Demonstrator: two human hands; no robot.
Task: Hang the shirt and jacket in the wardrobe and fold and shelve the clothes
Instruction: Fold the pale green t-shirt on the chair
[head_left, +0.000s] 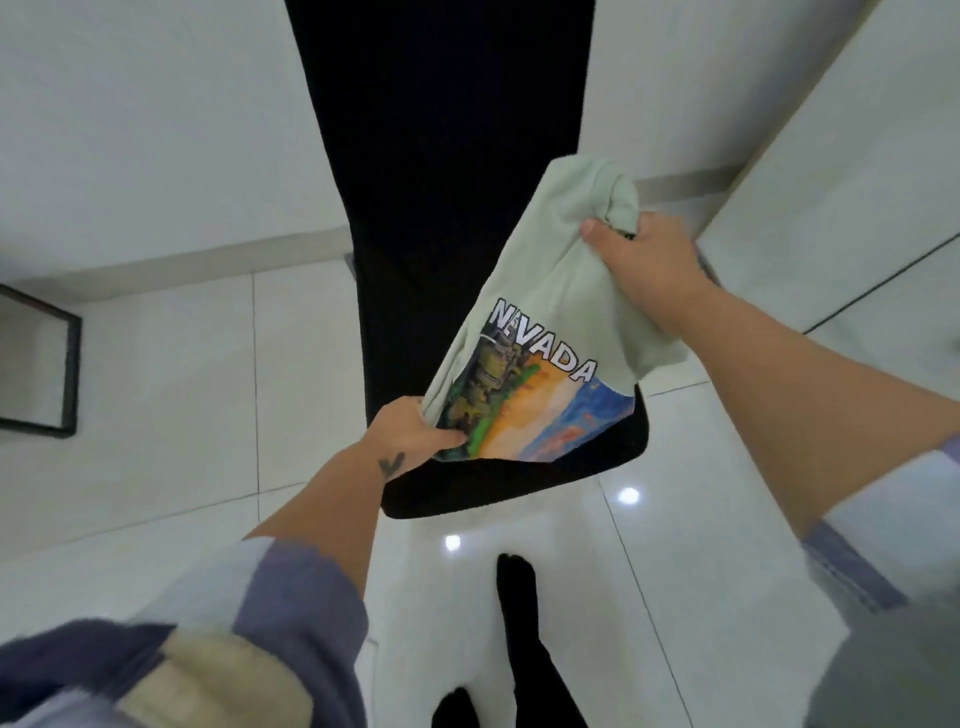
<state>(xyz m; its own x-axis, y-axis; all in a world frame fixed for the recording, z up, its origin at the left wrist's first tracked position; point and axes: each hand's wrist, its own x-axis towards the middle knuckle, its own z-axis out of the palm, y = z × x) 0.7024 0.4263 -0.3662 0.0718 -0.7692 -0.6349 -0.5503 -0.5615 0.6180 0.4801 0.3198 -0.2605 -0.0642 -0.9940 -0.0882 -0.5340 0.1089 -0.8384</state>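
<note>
Green NEVADA tee (550, 291) | my left hand (410, 431) and right hand (644, 260) clenched on it | fingertips hidden in cloth | black garment (441, 156) behind, top cut off

The left hand (410, 431) is extended forward and low, with the fingers curled shut and the thumb pressed along the lower edge of the held cloth. A small dark mark is seen on the left wrist. The right hand (641, 260) is raised higher and further forward, closed in a fist-like grip, with the thumb laid across the bunched upper end. Both forearms are bare and are reached out from the body, converging slightly. Sleeves are pushed up near the elbows.
</note>
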